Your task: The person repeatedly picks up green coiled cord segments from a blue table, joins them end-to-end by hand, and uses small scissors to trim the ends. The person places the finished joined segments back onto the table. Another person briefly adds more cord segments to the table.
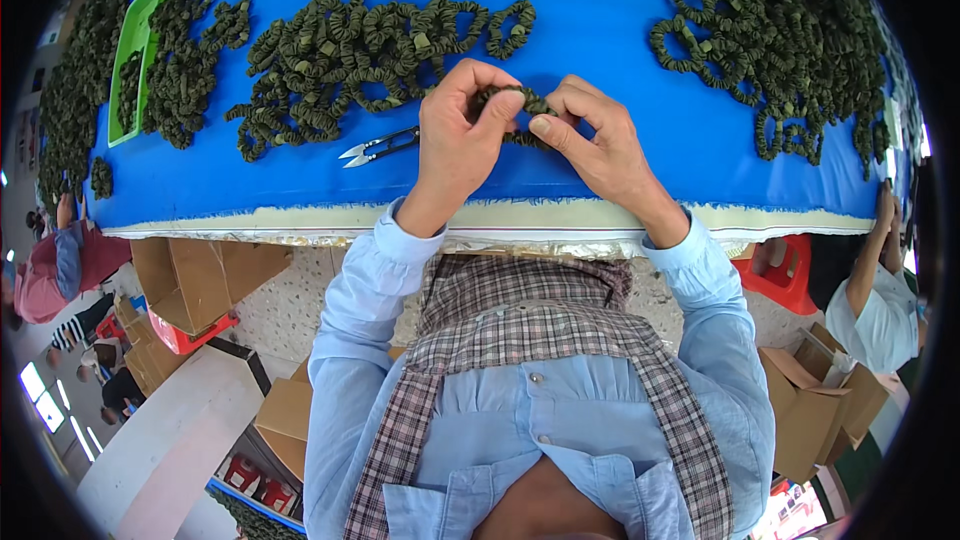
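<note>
Both hands pinch a dark green scrunchie (533, 102) just above the near edge of the blue-covered table (590, 30). My left hand (460, 135) has thumb and fingers closed on its left side. On its right side, my right hand (602, 147) grips with thumb against bent fingers. Part of the ring is hidden behind the fingers. A pair of thread snips (378, 147) with bare metal blades lies left of my left hand, blades pointing left. Beyond the hands spreads a loose pile of similar scrunchies (345, 50).
Another large heap of scrunchies (790, 30) covers the table's right side. At the left, a green tray (116, 110) stands among more heaps. Cardboard boxes (205, 275) and a red stool (785, 275) sit below the table edge. Other people are at both far sides.
</note>
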Available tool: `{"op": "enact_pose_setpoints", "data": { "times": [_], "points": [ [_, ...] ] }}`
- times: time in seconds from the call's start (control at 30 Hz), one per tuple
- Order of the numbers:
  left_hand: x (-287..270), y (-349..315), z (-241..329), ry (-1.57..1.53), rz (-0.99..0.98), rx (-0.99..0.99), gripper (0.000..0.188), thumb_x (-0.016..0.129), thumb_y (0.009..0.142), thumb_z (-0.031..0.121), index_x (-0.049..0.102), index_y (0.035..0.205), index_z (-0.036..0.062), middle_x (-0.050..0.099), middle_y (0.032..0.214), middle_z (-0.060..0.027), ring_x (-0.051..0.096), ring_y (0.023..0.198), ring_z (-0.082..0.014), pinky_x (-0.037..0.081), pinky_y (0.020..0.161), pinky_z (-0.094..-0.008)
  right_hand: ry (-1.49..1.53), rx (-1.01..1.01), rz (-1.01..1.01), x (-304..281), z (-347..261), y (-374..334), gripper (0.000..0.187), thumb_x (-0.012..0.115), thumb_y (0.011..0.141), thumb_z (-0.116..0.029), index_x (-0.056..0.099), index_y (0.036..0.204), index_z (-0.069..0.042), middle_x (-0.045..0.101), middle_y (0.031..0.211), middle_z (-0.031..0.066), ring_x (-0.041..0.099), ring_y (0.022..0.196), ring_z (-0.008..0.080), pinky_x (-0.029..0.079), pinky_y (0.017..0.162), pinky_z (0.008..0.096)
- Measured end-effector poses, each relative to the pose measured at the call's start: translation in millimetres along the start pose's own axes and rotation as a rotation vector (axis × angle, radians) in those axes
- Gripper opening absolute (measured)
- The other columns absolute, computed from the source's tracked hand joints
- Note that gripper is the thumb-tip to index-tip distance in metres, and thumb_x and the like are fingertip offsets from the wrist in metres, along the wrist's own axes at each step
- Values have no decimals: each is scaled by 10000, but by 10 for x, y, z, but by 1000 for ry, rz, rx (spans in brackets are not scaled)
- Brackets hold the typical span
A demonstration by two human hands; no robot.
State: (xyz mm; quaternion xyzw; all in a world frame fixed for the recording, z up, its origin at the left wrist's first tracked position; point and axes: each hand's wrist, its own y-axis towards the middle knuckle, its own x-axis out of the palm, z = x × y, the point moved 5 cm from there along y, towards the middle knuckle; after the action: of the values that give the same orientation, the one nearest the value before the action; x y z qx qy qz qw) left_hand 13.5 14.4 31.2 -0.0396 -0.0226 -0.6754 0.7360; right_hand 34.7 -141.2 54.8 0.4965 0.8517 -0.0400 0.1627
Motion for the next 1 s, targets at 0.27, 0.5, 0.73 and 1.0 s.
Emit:
{"op": "enact_pose_setpoints", "data": {
  "times": [0.27,0.5,0.73,1.0],
  "points": [
    [-149,220,-107,-93,83,75,131,590,945,115,584,954,-16,599,775,-56,587,622,-114,525,569,-260,284,108,87,-48,61,-272,193,634,914,-162,569,805,-16,459,678,-28,408,666,56,334,567,236],
    [242,48,71,-323,1,-3,192,593,949,151,515,1017,-10,589,808,-74,640,707,-164,572,673,-309,369,282,87,-82,232,-270,211,642,936,-239,591,932,-34,465,741,-82,375,651,8,315,554,189],
    [290,94,159,-88,-206,-21,156,648,908,126,574,974,6,620,793,-49,614,655,-107,519,594,-241,375,274,146,-91,153,-267,181,658,921,-202,581,880,-44,456,709,-80,371,644,7,310,535,205],
    [232,252,71,49,73,150,73,605,906,63,563,871,16,566,704,-3,541,574,-60,467,540,-210,225,336,28,29,46,-482,277,676,876,-136,459,717,-65,376,611,-78,333,567,12,267,469,236]
  ]
}}
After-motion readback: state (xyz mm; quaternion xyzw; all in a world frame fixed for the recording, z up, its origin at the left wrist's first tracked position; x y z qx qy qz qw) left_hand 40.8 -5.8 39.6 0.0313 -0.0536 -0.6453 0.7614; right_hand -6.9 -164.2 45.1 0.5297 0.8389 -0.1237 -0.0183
